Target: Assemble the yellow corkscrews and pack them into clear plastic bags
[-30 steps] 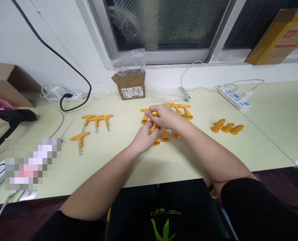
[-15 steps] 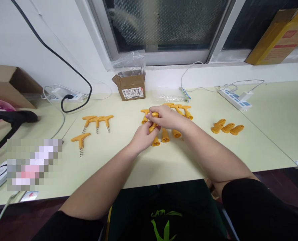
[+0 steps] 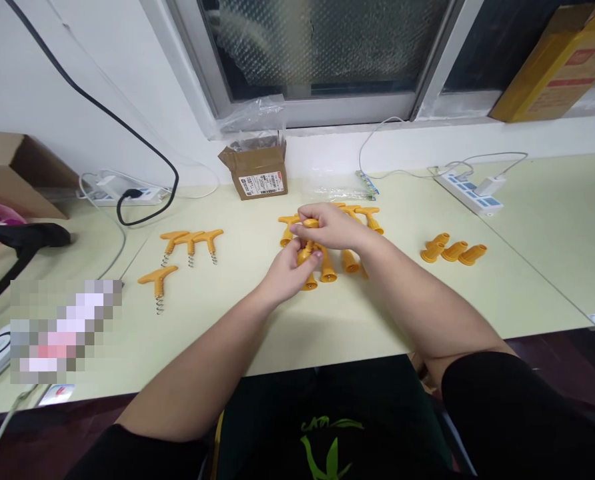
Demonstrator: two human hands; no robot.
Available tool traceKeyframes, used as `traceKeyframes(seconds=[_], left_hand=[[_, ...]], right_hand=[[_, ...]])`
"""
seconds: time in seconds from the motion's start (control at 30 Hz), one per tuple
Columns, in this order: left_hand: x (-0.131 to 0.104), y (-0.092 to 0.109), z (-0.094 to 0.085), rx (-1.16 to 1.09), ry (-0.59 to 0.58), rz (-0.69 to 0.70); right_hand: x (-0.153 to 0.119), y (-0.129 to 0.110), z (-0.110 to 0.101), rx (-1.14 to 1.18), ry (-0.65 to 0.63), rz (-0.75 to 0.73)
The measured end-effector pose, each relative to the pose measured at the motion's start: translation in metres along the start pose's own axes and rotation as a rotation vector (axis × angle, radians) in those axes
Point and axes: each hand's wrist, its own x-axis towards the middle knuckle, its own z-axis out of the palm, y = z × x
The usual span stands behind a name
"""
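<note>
In front of me my right hand [image 3: 327, 225] pinches the yellow T-shaped handle [image 3: 311, 223] of a corkscrew. Just below it, my left hand [image 3: 292, 270] is closed around the yellow cone-shaped sleeve [image 3: 304, 255] of the same corkscrew. My fingers hide much of both parts, and whether the metal spiral is inside the sleeve cannot be made out. Under and behind my hands lie several sleeved corkscrews [image 3: 329, 270], partly covered. On the left lie several bare corkscrews [image 3: 158, 283] with spirals showing. Several loose sleeves [image 3: 454, 251] rest to the right.
A small cardboard box [image 3: 260, 175] stands against the wall beside a clear plastic bag [image 3: 335, 183]. Power strips [image 3: 470, 190] with cables sit at the back on both sides. A blurred-out object [image 3: 70, 330] and a black curved object [image 3: 27, 237] are on the left.
Both hands stay together on the corkscrew. The right hand's fingers have shifted slightly around the handle, and more of the yellow between the hands shows. The camera view has moved slightly.
</note>
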Motion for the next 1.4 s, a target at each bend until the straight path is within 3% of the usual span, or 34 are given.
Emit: traceKeyframes(seconds=[0.1, 0.17, 0.33, 0.57, 0.67, 0.8, 0.9, 1.0, 1.1, 1.2, 1.4], left_hand=[[0.001, 0.004, -0.008, -0.339, -0.232, -0.070], [0.001, 0.004, -0.010, -0.500, -0.312, -0.110], [0.004, -0.005, -0.010, -0.631, -0.271, -0.096], [0.010, -0.016, -0.014, -0.603, -0.225, -0.073], [0.013, -0.019, -0.016, -0.555, -0.218, -0.052], [0.013, -0.021, -0.015, -0.375, -0.151, 0.025], [0.009, -0.018, -0.013, -0.239, -0.218, 0.087], [0.005, -0.014, -0.014, -0.099, -0.272, 0.219], [0.007, -0.013, -0.017, 0.063, -0.157, 0.310], [0.011, -0.015, -0.021, 0.180, -0.084, 0.278], [0.015, -0.019, -0.025, 0.345, -0.044, 0.258]], right_hand=[[0.003, 0.018, -0.015, 0.154, 0.009, -0.116], [0.005, 0.032, -0.024, 0.266, -0.016, -0.159], [0.008, 0.052, -0.038, 0.365, -0.023, -0.236], [0.002, 0.055, -0.052, 0.309, -0.071, -0.149], [0.001, 0.052, -0.055, 0.340, -0.041, -0.053], [-0.001, 0.044, -0.055, 0.441, -0.062, 0.197], [-0.008, 0.037, -0.061, 0.375, -0.148, 0.218], [-0.019, 0.036, -0.084, 0.295, -0.150, 0.201], [-0.033, 0.045, -0.113, 0.199, -0.065, 0.288], [-0.049, 0.060, -0.127, 0.099, -0.009, 0.467], [-0.079, 0.085, -0.111, 0.160, 0.003, 0.636]])
